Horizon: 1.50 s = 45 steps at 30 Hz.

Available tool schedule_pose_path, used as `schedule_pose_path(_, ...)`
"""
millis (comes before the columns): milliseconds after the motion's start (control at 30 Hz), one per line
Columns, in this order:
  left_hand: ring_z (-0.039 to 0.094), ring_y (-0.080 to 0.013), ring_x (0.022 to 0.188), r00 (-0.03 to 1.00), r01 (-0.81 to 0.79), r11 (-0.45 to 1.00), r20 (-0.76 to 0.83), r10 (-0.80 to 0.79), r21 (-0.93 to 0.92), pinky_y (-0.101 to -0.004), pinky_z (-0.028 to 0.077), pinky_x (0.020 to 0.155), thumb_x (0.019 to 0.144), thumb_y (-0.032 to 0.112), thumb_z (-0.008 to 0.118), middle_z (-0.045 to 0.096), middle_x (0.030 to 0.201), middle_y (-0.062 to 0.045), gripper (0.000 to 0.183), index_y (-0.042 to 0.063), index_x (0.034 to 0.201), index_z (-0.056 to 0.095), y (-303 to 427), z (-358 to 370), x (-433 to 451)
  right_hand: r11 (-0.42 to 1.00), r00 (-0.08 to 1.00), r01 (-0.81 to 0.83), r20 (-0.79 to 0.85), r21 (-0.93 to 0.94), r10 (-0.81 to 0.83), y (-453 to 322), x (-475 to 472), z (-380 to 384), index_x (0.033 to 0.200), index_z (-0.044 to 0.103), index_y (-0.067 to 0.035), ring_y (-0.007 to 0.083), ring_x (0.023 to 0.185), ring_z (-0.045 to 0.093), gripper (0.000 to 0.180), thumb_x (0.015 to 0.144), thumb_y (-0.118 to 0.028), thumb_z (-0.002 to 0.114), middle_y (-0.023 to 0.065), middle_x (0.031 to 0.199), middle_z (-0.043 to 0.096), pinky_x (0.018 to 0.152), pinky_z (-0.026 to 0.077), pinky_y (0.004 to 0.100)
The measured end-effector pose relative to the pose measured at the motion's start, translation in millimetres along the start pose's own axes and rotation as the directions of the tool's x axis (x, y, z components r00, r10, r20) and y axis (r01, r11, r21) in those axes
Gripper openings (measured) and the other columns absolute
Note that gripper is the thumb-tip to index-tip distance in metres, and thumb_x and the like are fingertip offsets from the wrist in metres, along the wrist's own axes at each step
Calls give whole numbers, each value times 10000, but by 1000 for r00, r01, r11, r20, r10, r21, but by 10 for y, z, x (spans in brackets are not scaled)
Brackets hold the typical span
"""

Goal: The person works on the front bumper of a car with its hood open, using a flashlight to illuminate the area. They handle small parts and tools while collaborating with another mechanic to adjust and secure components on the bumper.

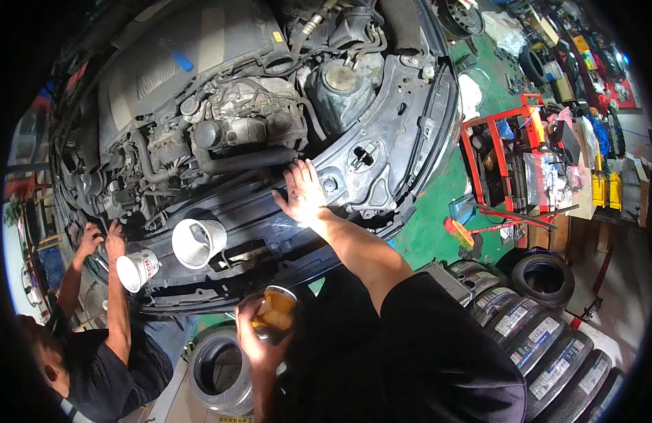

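In my left hand (260,333) is an orange, cup-like container (277,309) with a pale rim, held in front of my body. My fingers hide part of it. My right hand (303,193) rests palm down, fingers spread, on the dark front panel (283,224) of a car's engine bay, holding nothing. Just ahead of its fingertips runs a thick black hose (257,160) beside the engine (236,127). On the panel to the left are a white tub (199,243) and a smaller white tub (138,270) bearing red writing.
A co-worker (98,365) reaches into the bay at left, both hands near its edge. A blue-handled tool (182,61) lies on the engine cover (162,69). Tyres (521,322) are lined up at right; another tyre (220,370) lies below. A red cart (508,158) stands beyond.
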<state>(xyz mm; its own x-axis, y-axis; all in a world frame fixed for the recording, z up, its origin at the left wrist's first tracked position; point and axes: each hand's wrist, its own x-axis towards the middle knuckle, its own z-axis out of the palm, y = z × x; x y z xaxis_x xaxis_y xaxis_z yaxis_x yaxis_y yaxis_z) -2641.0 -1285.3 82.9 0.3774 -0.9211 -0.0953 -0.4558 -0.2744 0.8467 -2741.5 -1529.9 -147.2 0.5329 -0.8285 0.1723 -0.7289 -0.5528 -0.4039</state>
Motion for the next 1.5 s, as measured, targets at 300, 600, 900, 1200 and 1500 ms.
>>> schedule_pose_path(300,604,-299,1065,994,-110,993,-4,110,39,-404,484,957,581,-57,826,602,1169,-162,683,50,1189,536,486,242,159,985,972,165,-179,56,-153,224,164,-254,1124,627,4,360,1159,524,466,842,-362,689,187,1168,581,1123,318,521)
schedule_pose_path(600,576,-261,1068,993,-28,999,-117,30,20,-387,442,991,646,-48,791,571,1156,-131,616,51,1198,536,503,302,25,987,979,155,-142,50,-147,690,346,-289,930,645,-28,316,1020,566,298,901,-325,635,143,964,623,1005,388,432)
schedule_pose_path(900,593,-319,1022,985,-145,983,-79,154,109,-429,478,923,602,113,873,609,1124,-164,655,33,1170,557,650,295,-50,987,984,-75,-150,141,96,890,14,-662,1214,595,-22,394,1234,497,441,864,-274,690,204,1292,551,1056,387,511)
schedule_pose_path(1200,592,-265,1020,991,-120,982,-47,128,145,-378,473,932,675,99,841,582,1124,-148,593,25,1178,535,734,382,56,437,511,-835,178,335,841,1932,-238,-1110,1075,644,70,467,1044,666,634,843,-517,704,325,1044,690,923,519,489)
schedule_pose_path(1500,632,-343,1066,996,-68,982,-38,76,178,-429,521,913,628,219,934,621,1160,-176,683,42,1189,586,818,293,154,975,892,207,424,-76,-157,1957,442,-1963,1528,350,-62,406,1460,306,1133,553,-276,886,246,1574,308,1194,277,483)
